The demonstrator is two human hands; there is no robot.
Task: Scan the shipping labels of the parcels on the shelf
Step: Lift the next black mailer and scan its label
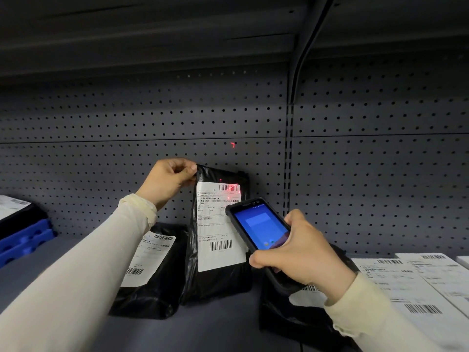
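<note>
Head view shows you facing a dark grey metal shelf (215, 326) with a perforated back panel (152, 123) and the underside of another shelf overhead; the light is dim.

Your left hand (167, 180) pinches the top left corner of a black parcel (218, 280) between curled fingers and thumb, holding it upright on the shelf, close to the back panel. Its long axis runs vertically, and its white shipping label (219, 240) faces you, one barcode near the top and another lower down. Red aiming light falls across the upper barcode, and a red corner mark shows on the panel above.

Your right hand (302, 252) wraps its fingers and thumb round a handheld scanner (261, 229), its blue screen turned toward you and its top end pointing far-left at the label.

Just left of the held parcel, a second black parcel (149, 288) leans back with its own label showing. White labelled parcels (418, 283) lie flat at the right, and a blue foam tray (25, 240) sits at the far left.
</note>
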